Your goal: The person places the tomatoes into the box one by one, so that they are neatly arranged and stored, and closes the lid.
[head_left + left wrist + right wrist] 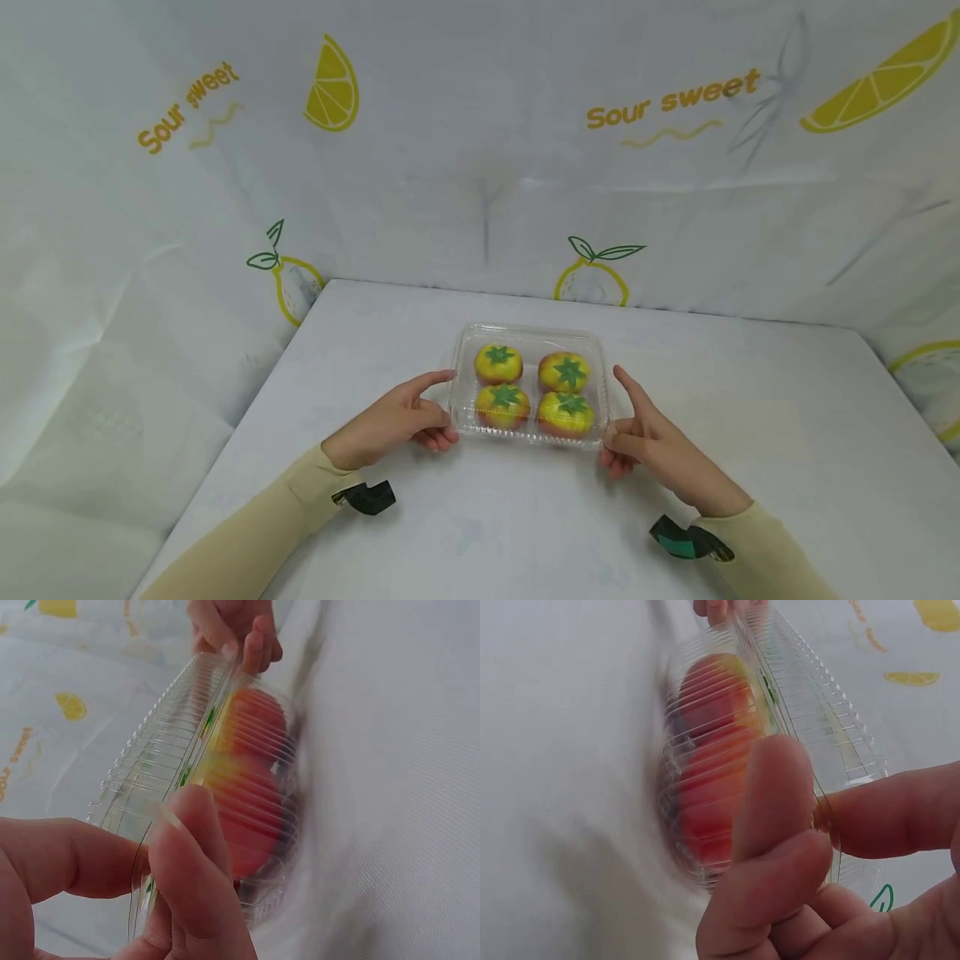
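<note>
A clear plastic clamshell box (459,342) holds several yellow-and-red fruits (501,408) with green star-shaped tops. Its ribbed lid (165,724) lies over them, and both rims meet along the side. At the near left corner my left hand (393,421) pinches the rim between thumb and fingers, the index finger stretched along the left side. My right hand (651,442) pinches the near right corner, its index finger pointing forward beside the box. Through the wall in the right wrist view, the red lower halves of the fruits (712,799) show.
A white-covered table (465,533) lies under the box. Behind it hangs a white cloth (465,133) printed with lemons and lettering. Dark bands (372,497) sit at both wrists, over beige sleeves (255,525).
</note>
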Demonstrator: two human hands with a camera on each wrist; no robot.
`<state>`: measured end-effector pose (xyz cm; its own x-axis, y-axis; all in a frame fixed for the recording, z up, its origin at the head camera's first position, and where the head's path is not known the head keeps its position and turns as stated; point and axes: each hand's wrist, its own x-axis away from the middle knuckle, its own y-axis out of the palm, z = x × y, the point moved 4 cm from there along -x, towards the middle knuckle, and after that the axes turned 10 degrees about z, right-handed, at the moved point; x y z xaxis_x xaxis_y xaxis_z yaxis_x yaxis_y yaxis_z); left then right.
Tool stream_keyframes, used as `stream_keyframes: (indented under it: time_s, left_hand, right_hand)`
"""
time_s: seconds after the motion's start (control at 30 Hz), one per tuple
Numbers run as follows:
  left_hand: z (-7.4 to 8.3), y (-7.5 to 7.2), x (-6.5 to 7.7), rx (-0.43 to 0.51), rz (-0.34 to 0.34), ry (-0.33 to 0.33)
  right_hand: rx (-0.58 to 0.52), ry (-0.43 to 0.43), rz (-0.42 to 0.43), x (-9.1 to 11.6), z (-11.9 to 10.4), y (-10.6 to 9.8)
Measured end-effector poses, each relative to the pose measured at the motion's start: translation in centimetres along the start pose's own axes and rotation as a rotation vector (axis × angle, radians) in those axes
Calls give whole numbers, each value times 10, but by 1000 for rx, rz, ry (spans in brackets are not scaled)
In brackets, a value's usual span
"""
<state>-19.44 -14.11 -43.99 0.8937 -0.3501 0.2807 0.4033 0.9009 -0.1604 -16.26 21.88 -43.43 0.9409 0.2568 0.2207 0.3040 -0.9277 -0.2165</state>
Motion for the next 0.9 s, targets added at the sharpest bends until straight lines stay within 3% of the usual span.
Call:
stream_keyframes:
  time_s: [0.3, 0.53, 0.8, 0.9]
  left_hand:
    - [1, -2, 1, -58, 35, -6]
    - [-1, -3, 3, -45, 44, -13]
    - [-1, -6, 5, -39, 43, -50]
    - [2, -16, 8, -127, 117, -48]
  right_hand:
    - [-31, -22, -6, 2, -3, 3]
    - [-1, 29, 0, -1, -4, 6]
    - [154, 97, 16, -2, -3, 0]
    - [282, 74, 76, 0, -6, -13]
